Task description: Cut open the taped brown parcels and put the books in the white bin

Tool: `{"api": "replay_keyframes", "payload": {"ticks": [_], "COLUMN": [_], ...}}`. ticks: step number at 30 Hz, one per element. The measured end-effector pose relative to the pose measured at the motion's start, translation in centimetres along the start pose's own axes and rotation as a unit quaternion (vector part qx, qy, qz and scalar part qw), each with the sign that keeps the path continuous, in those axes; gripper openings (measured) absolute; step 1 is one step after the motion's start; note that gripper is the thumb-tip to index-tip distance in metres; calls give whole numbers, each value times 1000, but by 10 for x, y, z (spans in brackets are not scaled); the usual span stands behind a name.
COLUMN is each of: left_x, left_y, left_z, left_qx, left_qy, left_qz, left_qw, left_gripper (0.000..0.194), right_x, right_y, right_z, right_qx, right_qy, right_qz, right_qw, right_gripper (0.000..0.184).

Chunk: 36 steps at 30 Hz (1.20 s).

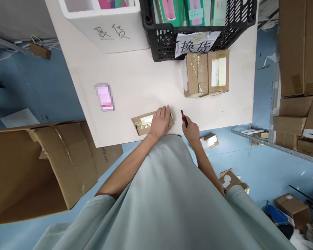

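A small taped cardboard box (141, 125) with a white label lies at the near edge of the white table. My left hand (160, 122) rests across its right part, fingers reaching over the far side and thumb near the close edge, holding it. To the right of the box, my right hand (191, 131) is closed around a red and black utility knife (184, 119). The knife's tip points away from me, apart from the box. Part of the box top is covered by my left hand.
Two taped cartons (197, 74) stand before a black plastic crate (161, 45) holding green packages. Left of it is a white foam box (125, 38). A blurred pink phone-like object (105, 97) lies at left. A large open carton (67, 163) stands beside the table; shelved boxes (289, 125) are at right.
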<state>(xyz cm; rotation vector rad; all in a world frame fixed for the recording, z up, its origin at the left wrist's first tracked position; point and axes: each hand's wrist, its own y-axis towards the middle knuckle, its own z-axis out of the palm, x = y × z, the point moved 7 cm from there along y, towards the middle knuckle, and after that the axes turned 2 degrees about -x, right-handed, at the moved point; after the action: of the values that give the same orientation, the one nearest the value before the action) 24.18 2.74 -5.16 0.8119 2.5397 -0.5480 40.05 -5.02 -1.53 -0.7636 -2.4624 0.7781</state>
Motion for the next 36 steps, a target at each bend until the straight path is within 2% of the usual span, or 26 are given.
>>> {"api": "replay_keyframes", "payload": {"ticks": [2,4,8,11,15,17,20,24,26,31,36], "left_x": [-1,0,10,24,48,52,44,26,20,20,29], "left_y": [4,-1,-31,-53,-69,-71,-68,-52,-44,-40,-46], "left_z": [-11,-34,-96,-120,-115,-111,-110,-101,-95,-83,-66], "left_qx": [-5,-22,-59,-49,-23,-30,-70,-71,-77,-116,-100], "left_qy": [3,0,-17,-16,5,27,46,13,-4,-34,-66], "left_qz": [6,20,34,25,-13,-11,10,20,21,12,2], "left_qw": [1000,1000,998,998,1000,999,996,997,997,993,993], "left_gripper": [105,111,124,120,97,93,91,47,38,38,45], "right_x": [-5,-9,-17,-21,-17,-13,-5,8,16,39,54], "right_y": [7,10,14,19,24,24,23,15,8,-15,-32], "right_z": [-2,-6,-17,-22,-21,-20,-20,-22,-24,-31,-33], "right_qx": [-12,-27,-47,-56,-46,-34,-14,8,20,36,7], "right_qy": [31,72,149,189,239,253,258,249,234,192,147], "right_qz": [-11,-26,-39,-37,-54,-63,-71,-87,-98,-138,-170], "right_qw": [999,997,987,980,968,965,963,965,967,971,974], "right_gripper": [52,51,54,56,57,57,56,56,54,49,49]}}
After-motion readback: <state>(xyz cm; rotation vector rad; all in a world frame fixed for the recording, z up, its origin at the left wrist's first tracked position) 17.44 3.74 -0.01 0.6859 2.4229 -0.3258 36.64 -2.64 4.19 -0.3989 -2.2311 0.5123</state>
